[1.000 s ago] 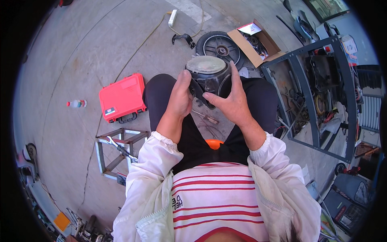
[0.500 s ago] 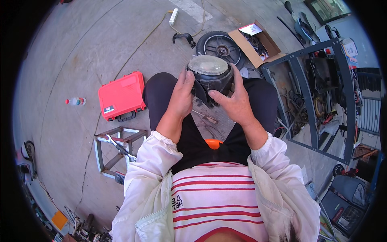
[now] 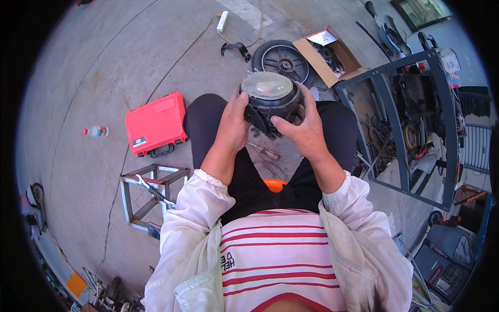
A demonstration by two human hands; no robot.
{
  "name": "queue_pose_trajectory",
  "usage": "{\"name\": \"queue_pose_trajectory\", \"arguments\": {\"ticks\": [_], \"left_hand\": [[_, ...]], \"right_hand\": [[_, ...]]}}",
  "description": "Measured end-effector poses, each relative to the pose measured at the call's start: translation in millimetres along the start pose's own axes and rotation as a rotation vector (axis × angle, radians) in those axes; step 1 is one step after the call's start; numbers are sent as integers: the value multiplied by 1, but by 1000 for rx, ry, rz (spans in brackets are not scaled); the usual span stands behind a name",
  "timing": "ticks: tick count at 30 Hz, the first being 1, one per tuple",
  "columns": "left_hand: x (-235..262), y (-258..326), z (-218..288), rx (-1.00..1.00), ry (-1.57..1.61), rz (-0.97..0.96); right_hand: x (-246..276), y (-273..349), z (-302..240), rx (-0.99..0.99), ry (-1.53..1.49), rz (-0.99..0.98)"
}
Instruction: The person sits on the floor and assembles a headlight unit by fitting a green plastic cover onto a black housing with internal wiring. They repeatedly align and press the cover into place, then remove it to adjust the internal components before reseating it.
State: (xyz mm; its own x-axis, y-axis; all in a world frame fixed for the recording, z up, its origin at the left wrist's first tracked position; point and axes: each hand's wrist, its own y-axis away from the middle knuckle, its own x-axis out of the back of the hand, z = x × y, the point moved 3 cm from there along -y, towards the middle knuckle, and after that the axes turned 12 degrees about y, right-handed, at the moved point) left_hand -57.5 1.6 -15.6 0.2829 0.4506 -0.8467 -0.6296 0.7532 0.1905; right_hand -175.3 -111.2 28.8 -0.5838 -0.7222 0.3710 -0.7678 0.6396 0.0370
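A black headlight (image 3: 267, 86) with a clouded, oval clear lens is held up between my knees, its lens tilted upward and away from me. My left hand (image 3: 234, 122) grips its left side, where a dark flap of housing hangs down. On the right side my right hand (image 3: 304, 125) is closed round the housing, with the thumb pressed to the near face. The fingertips of both hands are partly hidden behind the headlight. Below it on the floor lies a screwdriver (image 3: 269, 153) beside some thin wires.
A red hard case (image 3: 156, 124) lies left of my knee, with a metal frame stand (image 3: 136, 200) holding wrenches nearer me. Beyond the headlight are a wheel (image 3: 280, 62) and an open cardboard box (image 3: 319, 60). A dark metal rack (image 3: 447, 130) stands at the right. A bottle (image 3: 96, 131) lies far left.
The headlight has tilted and shifted very slightly to the left in my hands. Both hands keep their hold on it.
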Motion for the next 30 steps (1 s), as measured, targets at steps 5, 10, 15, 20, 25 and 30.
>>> {"name": "queue_pose_trajectory", "arguments": {"ticks": [5,10,15,20,25,30], "left_hand": [[4,1,-3,9,17,21],[5,0,-4,-11,6,33],[5,0,-4,-8,15,37],[4,0,-3,-1,30,74],[5,0,-3,8,10,68],[8,0,-5,16,11,29]], "right_hand": [[3,-2,-2,-3,26,2],[1,-2,-3,11,154,22],[2,-2,-4,8,175,27],[3,0,-4,29,216,22],[0,1,-3,34,220,41],[-3,1,-1,33,224,40]]}}
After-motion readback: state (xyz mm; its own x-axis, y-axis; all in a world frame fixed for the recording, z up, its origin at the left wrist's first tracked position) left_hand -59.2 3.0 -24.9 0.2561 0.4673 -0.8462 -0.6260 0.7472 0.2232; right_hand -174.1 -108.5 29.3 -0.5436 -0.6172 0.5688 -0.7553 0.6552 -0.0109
